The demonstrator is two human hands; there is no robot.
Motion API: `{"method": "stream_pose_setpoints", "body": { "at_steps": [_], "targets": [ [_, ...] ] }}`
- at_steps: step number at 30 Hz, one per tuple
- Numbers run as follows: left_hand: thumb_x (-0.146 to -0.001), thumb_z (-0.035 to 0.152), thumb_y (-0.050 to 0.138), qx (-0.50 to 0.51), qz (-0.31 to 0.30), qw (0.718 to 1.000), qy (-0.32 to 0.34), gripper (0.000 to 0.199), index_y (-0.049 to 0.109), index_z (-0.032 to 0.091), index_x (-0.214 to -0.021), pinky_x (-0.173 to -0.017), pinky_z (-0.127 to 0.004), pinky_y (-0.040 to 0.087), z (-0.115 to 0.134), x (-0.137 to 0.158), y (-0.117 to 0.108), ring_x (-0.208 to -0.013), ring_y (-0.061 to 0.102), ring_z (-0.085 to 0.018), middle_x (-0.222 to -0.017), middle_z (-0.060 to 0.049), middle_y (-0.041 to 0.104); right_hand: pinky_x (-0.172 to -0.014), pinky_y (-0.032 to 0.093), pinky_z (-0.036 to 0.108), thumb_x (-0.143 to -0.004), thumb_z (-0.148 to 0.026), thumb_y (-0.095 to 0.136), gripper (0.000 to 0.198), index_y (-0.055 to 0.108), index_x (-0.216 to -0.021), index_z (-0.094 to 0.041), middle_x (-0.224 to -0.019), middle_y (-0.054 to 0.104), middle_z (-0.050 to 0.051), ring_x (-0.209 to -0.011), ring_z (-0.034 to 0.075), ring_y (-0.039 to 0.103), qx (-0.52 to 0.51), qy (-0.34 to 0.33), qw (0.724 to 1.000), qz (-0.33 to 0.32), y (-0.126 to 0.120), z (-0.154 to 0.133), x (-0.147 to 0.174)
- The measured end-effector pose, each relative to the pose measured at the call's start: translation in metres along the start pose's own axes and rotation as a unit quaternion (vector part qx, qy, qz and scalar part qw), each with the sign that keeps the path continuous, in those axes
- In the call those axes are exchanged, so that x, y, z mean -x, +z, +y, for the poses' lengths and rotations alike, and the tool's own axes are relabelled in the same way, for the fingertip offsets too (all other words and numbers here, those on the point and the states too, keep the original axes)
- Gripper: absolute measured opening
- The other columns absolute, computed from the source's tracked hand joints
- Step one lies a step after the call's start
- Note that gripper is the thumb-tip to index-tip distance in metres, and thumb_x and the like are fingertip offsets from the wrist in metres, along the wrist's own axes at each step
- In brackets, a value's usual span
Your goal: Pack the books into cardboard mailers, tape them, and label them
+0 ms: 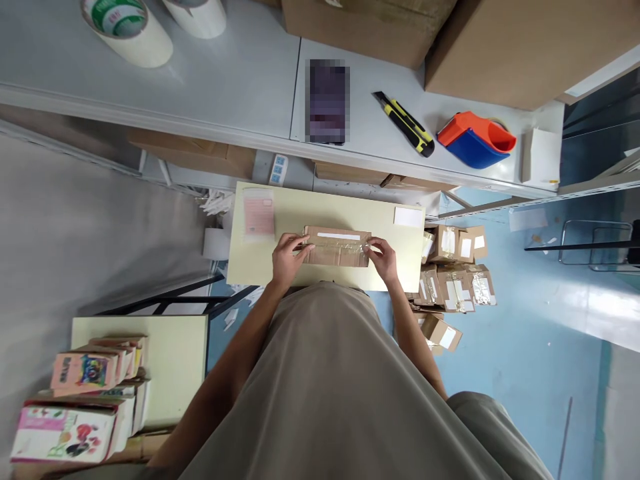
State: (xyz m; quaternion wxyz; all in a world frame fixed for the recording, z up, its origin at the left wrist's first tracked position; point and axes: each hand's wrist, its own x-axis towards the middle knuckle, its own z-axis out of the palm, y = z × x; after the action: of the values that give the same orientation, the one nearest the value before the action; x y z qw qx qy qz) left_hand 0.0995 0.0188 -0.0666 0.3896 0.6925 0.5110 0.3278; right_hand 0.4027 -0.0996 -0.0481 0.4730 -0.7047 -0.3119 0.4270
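A small brown cardboard box (337, 254) lies across the pale yellow table (295, 207) in front of my body. Shiny clear tape runs along it, and a white strip shows on its upper part. My left hand (289, 259) pinches the box's left end between thumb and fingers. At the opposite end, my right hand (383, 259) is closed on the corner, where the tape looks crinkled. Whether its fingertips grip the tape or the cardboard is hard to tell. To the left of the box lies a pink printed sheet (259, 215), and a white slip (408, 217) is at the right.
Above, a grey shelf holds tape rolls (145, 40), a blurred dark phone-shaped object (327, 103), a box cutter (406, 125), an orange-and-blue tape dispenser (475, 140) and large cartons (365, 27). Labelled parcels (453, 288) pile on the blue floor; books (75, 427) stack lower left.
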Motion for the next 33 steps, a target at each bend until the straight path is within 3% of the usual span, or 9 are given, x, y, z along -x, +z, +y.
{"method": "stream_pose_setpoints", "body": {
  "at_steps": [4,13,20,30,33],
  "targets": [
    [-0.103,0.057,0.082,0.034,0.008,0.999,-0.003,0.035,0.089,0.026,-0.117,-0.092,-0.04,0.076,0.0,-0.004,0.0,-0.093,0.078,-0.02,-0.108,-0.006,0.072,-0.102,0.071,0.048,-0.088,-0.064,0.085,0.044,0.071,-0.106,-0.027,-0.128,0.08,0.012,-0.127,0.032,0.077,-0.001,0.009,1.0,-0.004,0.003,-0.002,-0.002],
    [-0.094,0.056,0.083,0.104,0.004,0.991,-0.089,0.038,0.088,0.021,-0.109,-0.092,-0.039,0.074,0.006,-0.018,0.006,-0.093,0.079,-0.021,-0.111,-0.009,0.076,-0.093,0.071,0.047,-0.084,-0.06,0.083,0.041,0.068,-0.103,-0.027,-0.125,0.078,0.012,-0.121,0.033,0.078,0.001,0.012,1.0,0.0,0.007,-0.008,-0.015],
    [-0.092,0.053,0.08,0.063,0.002,0.995,-0.079,0.033,0.087,0.023,-0.102,-0.091,-0.038,0.072,0.0,-0.028,0.005,-0.09,0.079,-0.02,-0.106,-0.008,0.078,-0.089,0.073,0.047,-0.081,-0.063,0.083,0.043,0.067,-0.101,-0.028,-0.12,0.08,0.011,-0.117,0.033,0.08,0.021,0.015,1.0,0.019,0.014,-0.015,-0.02],
    [-0.091,0.071,0.079,0.058,-0.025,0.994,-0.09,0.049,0.085,0.024,-0.101,-0.083,-0.04,0.073,0.009,-0.024,-0.009,-0.09,0.081,-0.024,-0.11,-0.011,0.081,-0.098,0.072,0.049,-0.088,-0.077,0.08,0.054,0.077,-0.108,-0.027,-0.126,0.081,0.013,-0.111,0.03,0.081,0.028,-0.027,0.999,0.004,0.005,-0.012,-0.006],
    [-0.097,0.069,0.079,-0.003,-0.01,0.999,-0.041,0.043,0.085,0.027,-0.104,-0.095,-0.048,0.072,0.023,-0.025,-0.018,-0.104,0.079,-0.029,-0.11,-0.011,0.079,-0.101,0.071,0.051,-0.091,-0.078,0.08,0.056,0.081,-0.116,-0.028,-0.133,0.08,0.013,-0.114,0.03,0.081,0.047,-0.042,0.998,-0.002,0.0,-0.018,-0.001]
  ]
}}
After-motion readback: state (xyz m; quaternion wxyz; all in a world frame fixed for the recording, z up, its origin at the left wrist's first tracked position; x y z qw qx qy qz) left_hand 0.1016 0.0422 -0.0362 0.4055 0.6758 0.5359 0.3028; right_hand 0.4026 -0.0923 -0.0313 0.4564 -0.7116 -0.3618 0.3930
